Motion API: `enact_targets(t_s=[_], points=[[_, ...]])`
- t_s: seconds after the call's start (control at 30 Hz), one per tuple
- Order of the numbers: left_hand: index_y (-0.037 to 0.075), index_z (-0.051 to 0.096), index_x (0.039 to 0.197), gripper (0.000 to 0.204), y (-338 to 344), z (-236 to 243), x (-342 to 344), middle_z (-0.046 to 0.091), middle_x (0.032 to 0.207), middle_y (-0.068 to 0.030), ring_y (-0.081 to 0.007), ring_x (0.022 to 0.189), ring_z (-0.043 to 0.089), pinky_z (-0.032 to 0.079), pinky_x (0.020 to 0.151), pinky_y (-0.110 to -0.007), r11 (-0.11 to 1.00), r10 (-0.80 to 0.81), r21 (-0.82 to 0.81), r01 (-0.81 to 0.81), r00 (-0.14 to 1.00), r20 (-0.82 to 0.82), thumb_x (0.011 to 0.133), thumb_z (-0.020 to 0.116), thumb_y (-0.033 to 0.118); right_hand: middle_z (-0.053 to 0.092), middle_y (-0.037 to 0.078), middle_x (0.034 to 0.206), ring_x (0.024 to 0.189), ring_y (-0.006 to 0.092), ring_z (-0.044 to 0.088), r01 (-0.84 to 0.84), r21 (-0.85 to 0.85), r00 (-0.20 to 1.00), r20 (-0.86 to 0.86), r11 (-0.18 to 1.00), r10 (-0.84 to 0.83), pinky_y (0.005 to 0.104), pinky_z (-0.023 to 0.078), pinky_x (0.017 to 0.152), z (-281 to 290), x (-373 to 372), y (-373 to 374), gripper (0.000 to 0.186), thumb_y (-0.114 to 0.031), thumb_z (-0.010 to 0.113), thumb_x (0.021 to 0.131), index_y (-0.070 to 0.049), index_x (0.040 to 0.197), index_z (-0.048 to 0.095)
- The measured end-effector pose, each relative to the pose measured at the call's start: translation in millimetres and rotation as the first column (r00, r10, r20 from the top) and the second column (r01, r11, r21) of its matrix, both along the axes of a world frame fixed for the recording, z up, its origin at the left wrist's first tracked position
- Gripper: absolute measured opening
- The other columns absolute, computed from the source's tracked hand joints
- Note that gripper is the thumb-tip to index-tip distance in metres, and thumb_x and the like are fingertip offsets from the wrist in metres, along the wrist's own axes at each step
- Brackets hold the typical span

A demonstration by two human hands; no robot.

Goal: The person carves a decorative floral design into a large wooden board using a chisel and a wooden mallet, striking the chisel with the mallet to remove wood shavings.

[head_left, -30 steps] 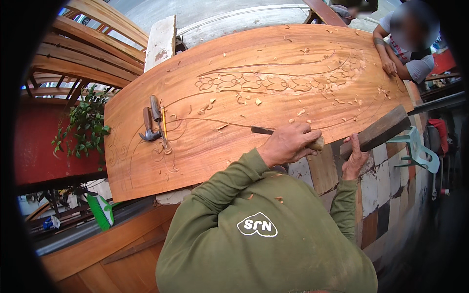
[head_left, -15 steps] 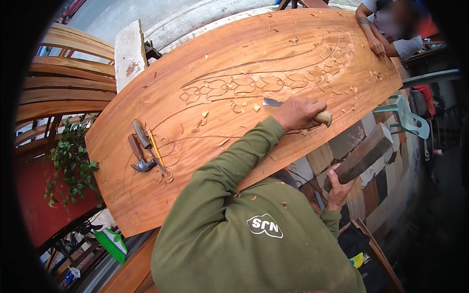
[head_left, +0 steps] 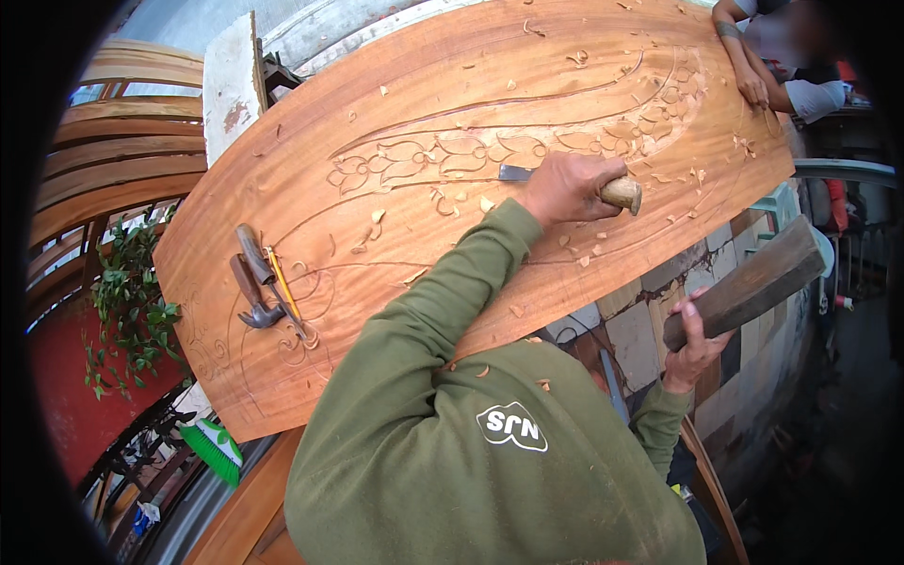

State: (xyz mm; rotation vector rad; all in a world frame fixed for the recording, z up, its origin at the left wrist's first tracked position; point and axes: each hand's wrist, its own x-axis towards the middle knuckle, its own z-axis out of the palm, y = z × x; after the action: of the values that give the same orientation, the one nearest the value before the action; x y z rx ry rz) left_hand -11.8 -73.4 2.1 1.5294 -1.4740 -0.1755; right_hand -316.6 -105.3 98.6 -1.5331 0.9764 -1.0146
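- Broadly, a carved wooden panel (head_left: 400,247) fills the upper middle of the frame, presumably laid flat so its floral relief can be reached from above; its top runs out of view and a green sleeve (head_left: 414,358) hides part of its lower edge.
- Upper right, a co-worker's forearms (head_left: 741,61) reach the panel's right end; the rest of that person is blurred or cut off.
- Right of centre, the right hand (head_left: 695,350) grips a dark wooden block (head_left: 749,282) near its lower end, likely leaving the longer part free; some fingers are hidden.
- Near the centre, the left hand (head_left: 570,188) is closed around a chisel (head_left: 621,194), blade leftward over the panel; whether it touches the wood is hard to tell.
- At left, a hammer (head_left: 261,315), a dark-handled tool (head_left: 252,250) and a yellow pencil (head_left: 283,282) lie together, probably set aside within reach.
- Small shavings (head_left: 487,203) dot the panel.
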Motion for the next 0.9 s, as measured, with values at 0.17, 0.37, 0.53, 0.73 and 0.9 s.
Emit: enact_targets(t_s=[0.17, 0.37, 0.53, 0.73, 0.9], points=[[0.016, 0.068, 0.104, 0.038, -7, 0, 1, 0.072, 0.083, -0.0081, -0.0298, 0.075, 0.074, 0.058, 0.063, -0.042, 0.998, 0.009, -0.06, -0.011, 0.999, -0.035, 0.077, 0.091, 0.029, 0.065, 0.011, 0.111, 0.088, 0.0215, 0.068, 0.105, 0.16, 0.966, 0.218, 0.981, -0.139, 0.039, 0.06, 0.08, -29, 37, -26, 0.049, -0.006, 0.076, 0.091, -0.002, 0.135, 0.055], [0.015, 0.065, 0.1, 0.038, -1, -1, 4, 0.072, 0.084, -0.0086, -0.0301, 0.077, 0.074, 0.058, 0.064, -0.043, 0.999, -0.016, 0.027, 0.017, 0.998, -0.054, 0.077, 0.091, 0.03, 0.067, 0.004, 0.104, 0.089, 0.0161, 0.066, -0.211, 0.09, 0.893, -0.388, 0.973, 0.229, 0.0324, 0.056, 0.085, -49, 65, 0, 0.075, -0.002, 0.077, 0.087, -0.003, 0.156, 0.047], [0.015, 0.063, 0.099, 0.04, -6, -2, 2, 0.071, 0.082, -0.0087, -0.0307, 0.078, 0.074, 0.058, 0.064, -0.043, 0.999, -0.029, 0.021, 0.03, 0.999, -0.028, 0.077, 0.092, 0.031, 0.066, 0.007, 0.102, 0.082, 0.0173, 0.067, 0.14, 0.206, 0.988, 0.029, 0.968, -0.149, 0.0341, 0.058, 0.075, -33, 84, 0, 0.054, 0.001, 0.073, 0.092, -0.003, 0.141, 0.049], [0.015, 0.062, 0.099, 0.039, -1, -10, 2, 0.071, 0.082, -0.0078, -0.0327, 0.079, 0.075, 0.057, 0.065, -0.047, 0.992, -0.061, 0.112, 0.059, 0.998, 0.009, 0.079, 0.091, 0.031, 0.065, 0.006, 0.099, 0.077, 0.0161, 0.065, -0.193, 0.07, 0.868, -0.454, 0.979, 0.204, 0.033, 0.057, 0.073, -53, 62, 9, 0.092, 0.001, 0.07, 0.088, -0.002, 0.169, 0.027], [0.016, 0.061, 0.101, 0.042, -2, -9, -2, 0.07, 0.081, -0.008, -0.0329, 0.081, 0.075, 0.057, 0.066, -0.046, 0.988, -0.073, 0.135, 0.073, 0.997, -0.009, 0.079, 0.092, 0.034, 0.065, 0.008, 0.099, 0.077, 0.0158, 0.064, 0.25, 0.306, 0.951, 0.1, 0.919, -0.292, 0.0328, 0.057, 0.074, -35, 75, 0, 0.096, 0.0, 0.072, 0.088, -0.006, 0.172, 0.025]])
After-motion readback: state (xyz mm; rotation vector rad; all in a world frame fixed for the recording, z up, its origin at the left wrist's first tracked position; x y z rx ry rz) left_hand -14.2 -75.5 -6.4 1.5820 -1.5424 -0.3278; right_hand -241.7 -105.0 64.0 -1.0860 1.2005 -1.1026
